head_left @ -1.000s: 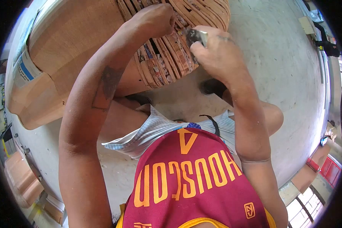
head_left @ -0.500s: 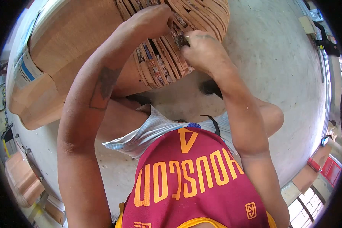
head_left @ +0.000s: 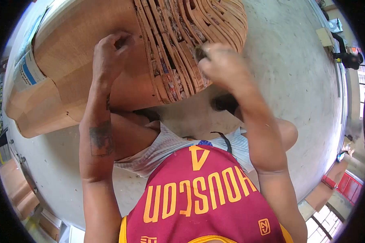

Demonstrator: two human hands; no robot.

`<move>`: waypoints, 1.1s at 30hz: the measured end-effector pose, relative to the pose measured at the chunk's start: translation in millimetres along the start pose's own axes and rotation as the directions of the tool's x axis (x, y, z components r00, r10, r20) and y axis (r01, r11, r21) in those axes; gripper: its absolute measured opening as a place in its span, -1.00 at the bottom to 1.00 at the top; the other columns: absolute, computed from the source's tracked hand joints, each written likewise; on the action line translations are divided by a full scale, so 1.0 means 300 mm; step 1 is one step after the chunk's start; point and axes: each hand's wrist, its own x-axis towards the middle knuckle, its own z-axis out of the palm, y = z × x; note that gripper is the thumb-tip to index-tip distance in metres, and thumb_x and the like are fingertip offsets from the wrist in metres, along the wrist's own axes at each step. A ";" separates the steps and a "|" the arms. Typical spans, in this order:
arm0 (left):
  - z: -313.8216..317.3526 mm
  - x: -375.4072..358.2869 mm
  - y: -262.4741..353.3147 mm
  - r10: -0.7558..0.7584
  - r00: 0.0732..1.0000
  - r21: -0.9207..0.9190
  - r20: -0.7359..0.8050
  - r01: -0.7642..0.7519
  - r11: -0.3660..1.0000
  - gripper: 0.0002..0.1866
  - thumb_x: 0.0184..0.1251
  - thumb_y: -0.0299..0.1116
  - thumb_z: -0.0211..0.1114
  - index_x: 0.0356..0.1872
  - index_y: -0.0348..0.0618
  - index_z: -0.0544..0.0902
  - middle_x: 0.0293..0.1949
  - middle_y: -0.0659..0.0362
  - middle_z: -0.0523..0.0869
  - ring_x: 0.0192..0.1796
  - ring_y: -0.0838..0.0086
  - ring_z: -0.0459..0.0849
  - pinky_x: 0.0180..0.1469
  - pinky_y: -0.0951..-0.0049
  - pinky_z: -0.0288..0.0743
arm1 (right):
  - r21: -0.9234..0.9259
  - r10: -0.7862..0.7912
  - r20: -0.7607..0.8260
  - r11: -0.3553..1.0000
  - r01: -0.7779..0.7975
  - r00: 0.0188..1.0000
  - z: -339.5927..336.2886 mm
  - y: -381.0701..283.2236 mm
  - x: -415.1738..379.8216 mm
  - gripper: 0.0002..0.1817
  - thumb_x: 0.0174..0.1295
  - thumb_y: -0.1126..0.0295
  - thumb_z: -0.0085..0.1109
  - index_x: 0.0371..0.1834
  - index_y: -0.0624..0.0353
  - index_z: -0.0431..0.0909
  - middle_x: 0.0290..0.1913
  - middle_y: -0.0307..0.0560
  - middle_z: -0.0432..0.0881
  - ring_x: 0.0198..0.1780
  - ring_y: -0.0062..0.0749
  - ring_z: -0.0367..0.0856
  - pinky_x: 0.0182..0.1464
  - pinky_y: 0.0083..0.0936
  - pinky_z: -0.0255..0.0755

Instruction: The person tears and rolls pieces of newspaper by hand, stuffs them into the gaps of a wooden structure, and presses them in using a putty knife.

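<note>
A large curved brown form lies across the top left, its right part made of many curved wooden strips with patterned paper bits in the gaps. My left hand is curled over the smooth brown surface, fingers bent; what it holds, if anything, is hidden. Over the right edge of the strips is my right hand, closed and slightly blurred, around a small dark object that I cannot make out.
Grey floor surrounds my bent legs. A blue and white printed label is on the form's left side. At the right stand a black item and a red crate; brown cartons are at lower left.
My left hand has moved left and down, from the strips onto the smooth brown part. My right hand has shifted slightly down and right, still closed on the dark object.
</note>
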 end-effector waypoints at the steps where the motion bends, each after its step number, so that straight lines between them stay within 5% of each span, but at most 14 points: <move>1: 0.001 0.003 0.013 0.013 1.000 0.020 -0.013 -0.012 1.000 -0.70 0.45 -0.20 0.47 -0.02 -0.24 0.86 -0.18 -0.05 0.89 -0.10 0.18 0.89 0.05 0.24 0.69 | -0.048 0.019 0.021 0.999 -0.018 1.000 0.049 0.013 0.017 -0.66 0.29 0.28 0.14 -0.07 0.25 0.80 -0.08 0.32 0.82 0.05 0.27 0.79 0.21 0.01 0.65; 8: -0.007 0.018 0.029 0.029 0.999 0.067 0.023 -0.030 0.997 -0.67 0.49 -0.15 0.45 -0.05 -0.25 0.87 -0.20 -0.05 0.89 -0.10 0.14 0.89 0.08 0.23 0.68 | 0.069 0.003 0.008 0.998 -0.003 1.000 -0.104 -0.049 -0.009 -0.64 0.30 0.28 0.09 -0.07 0.28 0.77 -0.08 0.35 0.80 0.04 0.31 0.77 0.22 0.05 0.62; 11: -0.014 0.031 0.042 -0.021 0.999 0.089 0.045 0.017 0.996 -0.59 0.51 -0.07 0.45 0.00 -0.28 0.87 -0.19 -0.06 0.86 -0.12 0.27 0.84 0.02 0.27 0.64 | -0.028 -0.096 -0.147 0.995 0.092 0.985 0.005 -0.001 0.010 -0.63 0.32 0.28 0.10 -0.06 0.32 0.76 -0.09 0.36 0.80 0.02 0.32 0.77 0.22 0.06 0.62; 14: -0.017 0.053 0.052 -0.098 0.994 0.132 0.050 0.091 0.987 -0.57 0.51 -0.02 0.46 -0.04 -0.28 0.87 -0.27 -0.02 0.86 -0.20 0.29 0.84 -0.03 0.26 0.64 | -0.042 -0.017 0.060 0.999 0.020 0.998 0.014 0.001 0.027 -0.62 0.31 0.29 0.12 -0.02 0.33 0.78 -0.08 0.37 0.80 0.03 0.32 0.77 0.24 0.05 0.62; 17: -0.007 0.061 0.039 -0.088 0.996 0.106 0.023 0.085 0.991 -0.56 0.51 0.00 0.47 -0.08 -0.27 0.88 -0.36 0.04 0.83 -0.29 0.34 0.81 -0.10 0.27 0.63 | -0.016 -0.053 -0.055 0.999 0.052 0.997 -0.029 -0.026 -0.009 -0.61 0.31 0.29 0.12 -0.01 0.34 0.78 -0.07 0.38 0.80 0.03 0.33 0.77 0.25 0.04 0.62; 23: 0.004 0.068 0.013 -0.009 1.000 0.143 -0.024 0.012 0.990 -0.56 0.52 0.01 0.46 -0.09 -0.24 0.89 -0.44 0.10 0.79 -0.36 0.42 0.75 -0.17 0.30 0.60 | -0.108 0.009 0.032 0.994 -0.006 0.999 0.031 -0.023 0.046 -0.61 0.31 0.29 0.11 -0.04 0.37 0.77 -0.07 0.37 0.80 0.03 0.34 0.77 0.26 0.04 0.61; 26: -0.001 0.065 0.028 -0.107 0.994 0.105 0.003 0.107 0.989 -0.55 0.43 0.02 0.44 -0.08 -0.24 0.88 -0.20 -0.12 0.87 -0.07 -0.04 0.87 0.07 0.12 0.68 | -0.073 -0.053 0.005 0.996 0.054 0.999 -0.025 -0.056 0.031 -0.63 0.29 0.31 0.10 -0.06 0.36 0.78 -0.06 0.37 0.80 0.04 0.35 0.77 0.26 0.05 0.61; 29: -0.017 0.066 0.049 -0.139 0.989 0.105 0.045 0.133 0.986 -0.55 0.42 0.02 0.45 -0.04 -0.20 0.89 -0.16 -0.12 0.88 -0.02 -0.06 0.86 0.10 0.12 0.68 | -0.030 -0.013 0.045 0.999 0.015 0.999 -0.048 -0.076 0.039 -0.63 0.28 0.31 0.11 -0.07 0.35 0.78 -0.05 0.38 0.80 0.04 0.35 0.77 0.26 0.06 0.60; 32: 0.013 0.073 -0.017 0.016 0.999 0.134 -0.035 -0.011 0.991 -0.60 0.53 -0.05 0.44 -0.09 -0.25 0.89 -0.39 0.06 0.82 -0.33 0.35 0.77 -0.13 0.26 0.61 | -0.082 0.021 0.084 0.997 -0.014 0.996 0.033 -0.011 0.069 -0.63 0.29 0.29 0.11 -0.07 0.32 0.78 -0.04 0.38 0.80 0.06 0.34 0.76 0.29 0.05 0.58; 33: 0.006 0.073 -0.003 -0.006 1.000 0.132 -0.029 0.010 0.991 -0.60 0.53 -0.04 0.44 -0.09 -0.24 0.89 -0.35 0.05 0.85 -0.30 0.30 0.80 -0.11 0.23 0.62 | -0.084 0.018 0.084 0.996 -0.011 0.996 0.032 -0.012 0.073 -0.63 0.29 0.29 0.11 -0.07 0.32 0.78 -0.04 0.38 0.80 0.06 0.34 0.76 0.29 0.05 0.58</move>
